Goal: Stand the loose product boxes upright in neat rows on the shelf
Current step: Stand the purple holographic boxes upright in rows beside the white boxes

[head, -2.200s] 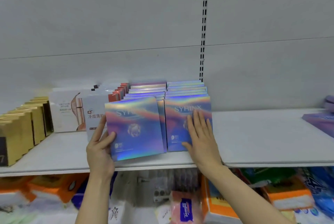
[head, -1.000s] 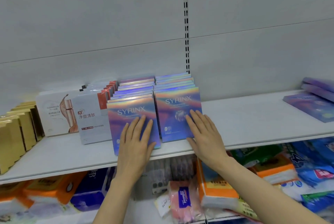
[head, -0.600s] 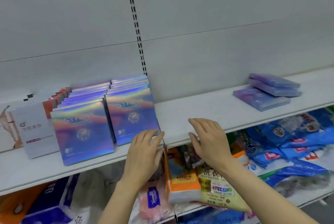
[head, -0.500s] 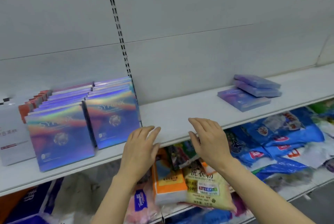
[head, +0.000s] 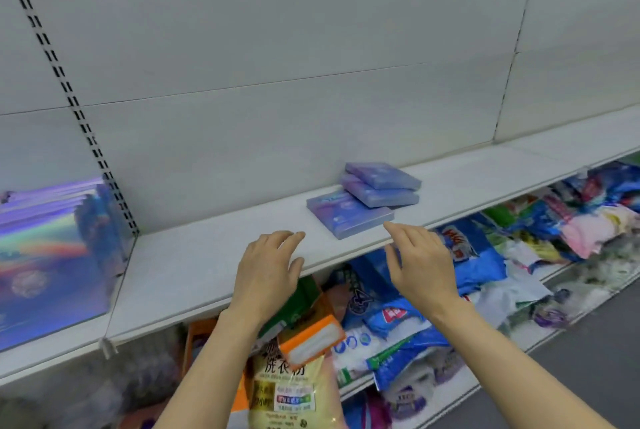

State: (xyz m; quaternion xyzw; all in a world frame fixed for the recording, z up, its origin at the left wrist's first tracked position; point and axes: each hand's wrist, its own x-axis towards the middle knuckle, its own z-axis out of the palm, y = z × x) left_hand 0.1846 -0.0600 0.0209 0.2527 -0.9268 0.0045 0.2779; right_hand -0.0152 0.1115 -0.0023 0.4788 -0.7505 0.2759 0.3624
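On the white shelf ahead of me lay three loose purple boxes, flat rather than upright: one larger box nearest the front edge, and two more stacked behind it, the lower of them overlapping its back corner. My left hand hovered palm down over the front edge of the shelf, fingers loosely spread and slightly curled, with nothing in it. My right hand was raised just right of it, also spread and empty, its fingertips close to the front right corner of the nearest flat box; I could not tell whether they touched it. Both forearms were bare. Far to the left, past the slotted upright on the back panel, the iridescent boxes stood upright in rows, blurred at the frame's edge. Below the shelf a lower tier held a jumble of goods: a yellow bag with printed characters, an orange-and-white pack lying tilted on it, and blue packets piled toward the right.
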